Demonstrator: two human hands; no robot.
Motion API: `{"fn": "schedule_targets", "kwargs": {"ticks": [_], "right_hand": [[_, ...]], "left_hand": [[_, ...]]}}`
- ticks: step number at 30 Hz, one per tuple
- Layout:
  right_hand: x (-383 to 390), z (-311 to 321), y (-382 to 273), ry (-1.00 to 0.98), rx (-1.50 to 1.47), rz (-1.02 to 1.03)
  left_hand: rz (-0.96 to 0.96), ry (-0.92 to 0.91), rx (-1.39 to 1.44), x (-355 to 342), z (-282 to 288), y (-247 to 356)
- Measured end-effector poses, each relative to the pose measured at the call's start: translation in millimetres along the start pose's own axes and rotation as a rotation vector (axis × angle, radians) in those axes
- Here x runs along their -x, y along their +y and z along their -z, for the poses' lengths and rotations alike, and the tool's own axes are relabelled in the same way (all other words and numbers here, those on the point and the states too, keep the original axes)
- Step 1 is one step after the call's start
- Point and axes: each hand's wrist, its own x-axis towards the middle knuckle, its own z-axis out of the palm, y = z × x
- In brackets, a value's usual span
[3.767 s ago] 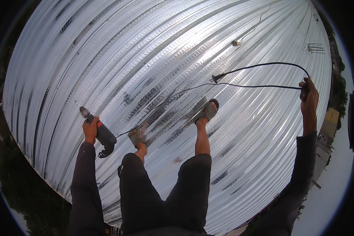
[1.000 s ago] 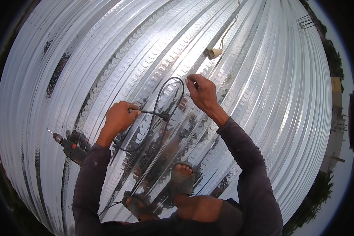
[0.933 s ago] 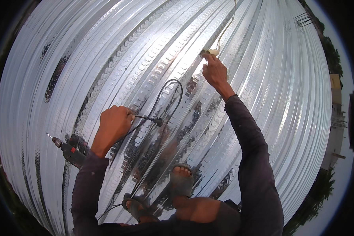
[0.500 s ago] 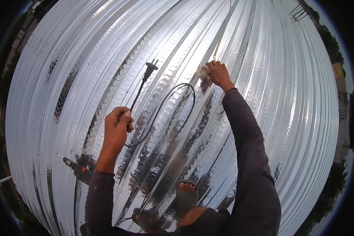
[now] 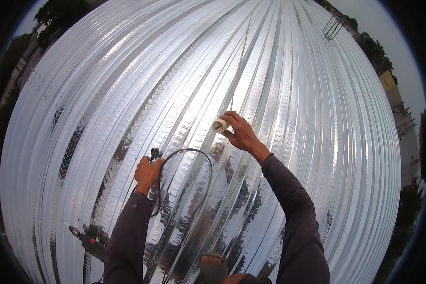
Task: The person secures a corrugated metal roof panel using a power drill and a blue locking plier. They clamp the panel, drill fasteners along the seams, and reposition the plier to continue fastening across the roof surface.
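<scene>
My left hand [image 5: 147,176] is closed on a black power plug [image 5: 155,153], whose head shows above the fingers. From it a black cord [image 5: 211,165] loops out to the right and back down. Up and to the right, my right hand [image 5: 243,133] grips a whitish round socket connector [image 5: 220,125] between thumb and fingers, with its slotted face toward the lower left. A thin pale cable [image 5: 242,57] runs from the connector up across the sheets. Plug and connector are apart.
Shiny ribbed metal sheets [image 5: 326,142] spread all around beneath me. A power drill [image 5: 91,244] lies at the lower left beside my left sleeve. My sandalled foot [image 5: 213,265] stands at the bottom. Metal rods [image 5: 332,28] stick up at the far right; buildings [image 5: 402,118] lie beyond the edge.
My left hand has shifted its hold from the cord up to the plug. My right hand has turned the connector's slotted face into view and brought it down and left in the picture.
</scene>
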Motion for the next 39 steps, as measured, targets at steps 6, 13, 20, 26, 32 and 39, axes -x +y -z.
{"fn": "schedule_targets", "kwargs": {"ticks": [6,13,20,26,32,39], "right_hand": [[-3,17,-28,0.024,-0.032,0.119],[-3,7,-35,-0.134,-0.066,0.135],[-14,4,-75,-0.091,-0.089,0.195],[-15,11,-24,-0.035,-0.169,0.038],[-28,8,-13,-0.1,-0.28,-0.019],[-23,6,-12,-0.024,-0.238,-0.025]], "left_hand": [[0.047,0.062,0.105,-9,-10,22],[-0.175,-0.279,0.893,-9,-11,54],[-0.226,-0.3,0.97,0,12,97],[-0.373,-0.366,0.873,22,19,119],[-0.7,0.067,0.524,26,16,138],[-0.779,0.19,0.158,47,29,157]]}}
